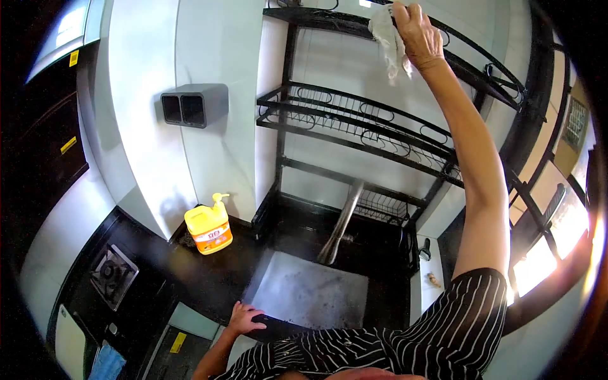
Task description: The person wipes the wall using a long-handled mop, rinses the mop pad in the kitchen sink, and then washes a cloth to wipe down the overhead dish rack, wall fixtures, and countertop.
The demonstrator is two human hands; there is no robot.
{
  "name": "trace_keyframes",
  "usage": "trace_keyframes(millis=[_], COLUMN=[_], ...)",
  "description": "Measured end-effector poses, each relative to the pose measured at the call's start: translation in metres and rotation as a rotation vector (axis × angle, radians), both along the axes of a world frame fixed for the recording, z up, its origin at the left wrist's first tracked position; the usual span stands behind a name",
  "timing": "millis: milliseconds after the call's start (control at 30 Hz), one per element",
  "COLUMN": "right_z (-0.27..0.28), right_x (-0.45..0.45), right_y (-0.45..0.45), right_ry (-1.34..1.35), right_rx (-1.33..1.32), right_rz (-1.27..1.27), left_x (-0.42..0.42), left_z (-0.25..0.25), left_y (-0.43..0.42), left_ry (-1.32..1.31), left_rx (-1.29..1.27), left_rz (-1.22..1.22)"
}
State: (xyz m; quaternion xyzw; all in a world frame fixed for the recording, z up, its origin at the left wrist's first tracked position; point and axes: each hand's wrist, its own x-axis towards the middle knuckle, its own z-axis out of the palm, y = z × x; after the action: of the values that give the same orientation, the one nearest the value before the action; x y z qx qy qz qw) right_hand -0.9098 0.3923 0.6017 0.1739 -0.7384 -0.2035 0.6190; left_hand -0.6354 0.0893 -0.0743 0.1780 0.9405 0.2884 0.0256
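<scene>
High on the right, my right hand (419, 39) is closed around a white cloth (387, 44), which hangs down in front of the top shelf of a black metal rack (329, 23). The hand is at that shelf's front rail. My left hand (243, 318) rests on the dark counter edge beside the sink (310, 288), its fingers spread and nothing in them. A metal faucet (342, 225) rises over the sink, between the two hands.
A yellow pump bottle (209, 228) stands on the counter near the wall corner. A grey two-slot holder (195, 106) is fixed to the wall. The rack's middle shelf (361, 126) spans above the sink. A stove burner (114, 277) lies left, and bright windows (538, 266) are at right.
</scene>
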Motion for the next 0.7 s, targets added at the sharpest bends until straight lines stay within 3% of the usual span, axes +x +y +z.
trace_keyframes(millis=[33,133,233,300,367,400,467,533,633,700], right_z=[-0.001,-0.022,-0.056,-0.084,-0.099,-0.096,-0.111,-0.108,-0.088,-0.069], right_x=[0.000,0.004,-0.002,-0.015,-0.051,-0.051,-0.116,-0.145,-0.155,-0.139], right_y=[0.001,0.022,0.049,0.071,0.097,0.104,0.184,0.227,0.237,0.213], right_ry=[-0.006,0.144,0.096,-0.134,-0.406,-0.668,-0.812,-0.912,-0.880,-0.652], right_rx=[-0.029,-0.137,-0.200,-0.264,-0.624,-0.730,-0.624,-0.709,-1.219,-1.204], right_rz=[-0.040,0.146,0.235,0.050,-0.061,-0.162,0.080,0.314,0.678,0.468], left_x=[-0.001,0.001,0.002,0.002,-0.003,-0.001,0.001,0.000,0.000,-0.001], left_z=[0.005,-0.010,-0.012,-0.012,-0.012,-0.013,-0.014,-0.017,-0.007,-0.008], left_y=[0.000,-0.001,0.000,-0.001,0.001,0.000,-0.003,-0.002,-0.002,-0.003], left_ry=[-0.086,0.037,0.059,0.071,0.092,0.096,0.120,0.163,0.194,0.202], left_rx=[0.023,0.083,0.064,0.028,0.028,0.039,0.054,0.074,0.068,0.097], left_rz=[-0.009,0.005,0.021,0.011,0.006,0.004,0.000,-0.004,-0.029,-0.038])
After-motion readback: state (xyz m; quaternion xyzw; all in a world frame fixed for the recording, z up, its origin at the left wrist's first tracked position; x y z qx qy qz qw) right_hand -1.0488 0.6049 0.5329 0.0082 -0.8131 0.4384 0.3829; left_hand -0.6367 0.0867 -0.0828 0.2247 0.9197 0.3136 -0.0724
